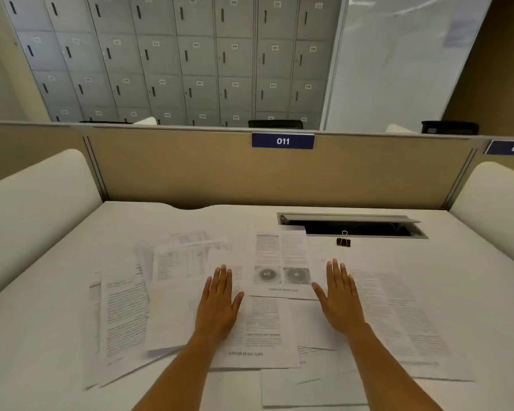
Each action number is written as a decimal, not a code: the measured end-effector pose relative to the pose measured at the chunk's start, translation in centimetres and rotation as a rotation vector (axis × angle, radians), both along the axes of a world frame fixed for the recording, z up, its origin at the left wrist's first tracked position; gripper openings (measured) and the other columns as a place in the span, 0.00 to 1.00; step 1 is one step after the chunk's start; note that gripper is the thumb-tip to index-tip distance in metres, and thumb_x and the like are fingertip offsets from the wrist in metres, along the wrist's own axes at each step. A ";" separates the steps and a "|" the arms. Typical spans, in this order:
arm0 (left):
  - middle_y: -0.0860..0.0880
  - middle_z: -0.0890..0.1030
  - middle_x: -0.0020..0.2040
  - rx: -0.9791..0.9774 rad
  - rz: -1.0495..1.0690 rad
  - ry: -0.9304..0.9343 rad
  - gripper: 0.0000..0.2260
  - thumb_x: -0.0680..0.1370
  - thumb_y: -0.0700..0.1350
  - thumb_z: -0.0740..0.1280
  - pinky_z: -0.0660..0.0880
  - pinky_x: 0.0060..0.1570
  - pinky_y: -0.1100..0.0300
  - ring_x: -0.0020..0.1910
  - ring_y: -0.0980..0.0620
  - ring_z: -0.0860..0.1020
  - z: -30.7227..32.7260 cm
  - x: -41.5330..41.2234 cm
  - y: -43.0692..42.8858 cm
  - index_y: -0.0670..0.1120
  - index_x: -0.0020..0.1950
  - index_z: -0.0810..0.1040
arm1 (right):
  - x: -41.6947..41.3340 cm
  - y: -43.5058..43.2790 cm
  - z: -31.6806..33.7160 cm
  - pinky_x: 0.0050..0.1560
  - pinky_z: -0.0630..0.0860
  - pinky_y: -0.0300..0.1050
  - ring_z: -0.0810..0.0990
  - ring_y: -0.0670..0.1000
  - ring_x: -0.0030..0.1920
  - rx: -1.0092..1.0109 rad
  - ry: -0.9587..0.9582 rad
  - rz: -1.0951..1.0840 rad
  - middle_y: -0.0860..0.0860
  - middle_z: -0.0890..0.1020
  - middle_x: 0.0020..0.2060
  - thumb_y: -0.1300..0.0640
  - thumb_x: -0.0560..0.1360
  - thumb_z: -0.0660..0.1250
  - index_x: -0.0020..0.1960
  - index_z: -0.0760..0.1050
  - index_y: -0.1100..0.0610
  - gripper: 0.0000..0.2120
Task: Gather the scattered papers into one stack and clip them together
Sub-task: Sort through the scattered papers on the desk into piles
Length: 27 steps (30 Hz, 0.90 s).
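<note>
Several printed sheets lie scattered and overlapping across the white desk. One sheet with two round grey pictures lies in the middle, between my hands. My left hand lies flat with straight fingers on the papers left of it. My right hand lies flat with straight fingers on the papers right of it. More text sheets spread to the far left and far right. A black binder clip stands on the desk behind my right hand, apart from the papers.
An open cable slot with a raised lid sits in the desk just behind the clip. A tan partition labelled 011 closes off the back. White rounded side panels border the desk left and right. Grey lockers stand beyond.
</note>
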<state>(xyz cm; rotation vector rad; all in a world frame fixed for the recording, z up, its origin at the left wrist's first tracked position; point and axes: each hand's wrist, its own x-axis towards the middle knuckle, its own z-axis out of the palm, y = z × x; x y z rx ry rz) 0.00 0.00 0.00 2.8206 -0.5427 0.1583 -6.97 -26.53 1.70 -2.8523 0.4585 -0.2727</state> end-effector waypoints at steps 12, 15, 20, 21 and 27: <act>0.50 0.43 0.78 -0.052 0.006 0.167 0.26 0.81 0.55 0.45 0.38 0.74 0.59 0.77 0.54 0.42 -2.7 -1.2 -0.6 0.47 0.76 0.42 | -1.3 0.2 -4.7 0.76 0.40 0.45 0.43 0.48 0.77 0.038 0.111 -0.006 0.50 0.46 0.78 0.42 0.81 0.45 0.77 0.41 0.55 0.30; 0.48 0.53 0.78 -0.176 0.069 0.173 0.24 0.82 0.53 0.48 0.45 0.75 0.57 0.77 0.51 0.50 -1.9 -1.2 -1.6 0.45 0.76 0.53 | -1.3 0.0 -5.1 0.76 0.40 0.45 0.44 0.48 0.77 0.025 0.082 -0.011 0.49 0.47 0.78 0.42 0.81 0.46 0.77 0.42 0.54 0.30; 0.41 0.77 0.61 -0.515 0.337 0.184 0.18 0.79 0.51 0.59 0.68 0.62 0.52 0.61 0.43 0.73 1.2 0.5 -4.3 0.39 0.58 0.78 | -1.4 0.0 -5.4 0.76 0.40 0.45 0.44 0.48 0.77 0.023 0.074 -0.007 0.49 0.47 0.78 0.41 0.80 0.46 0.77 0.43 0.54 0.30; 0.39 0.80 0.54 -0.604 0.380 0.256 0.16 0.78 0.49 0.61 0.71 0.59 0.50 0.54 0.42 0.77 1.9 1.0 -4.7 0.37 0.52 0.80 | -1.4 0.1 -5.3 0.76 0.40 0.45 0.44 0.48 0.77 0.024 0.073 -0.007 0.49 0.47 0.78 0.41 0.80 0.45 0.77 0.42 0.53 0.30; 0.39 0.81 0.55 -0.866 0.589 0.575 0.15 0.72 0.40 0.71 0.78 0.53 0.54 0.51 0.43 0.81 2.8 3.0 -6.2 0.37 0.57 0.78 | -1.5 -0.1 -5.5 0.74 0.37 0.44 0.43 0.47 0.77 0.036 0.069 -0.017 0.48 0.46 0.78 0.40 0.80 0.45 0.77 0.41 0.52 0.31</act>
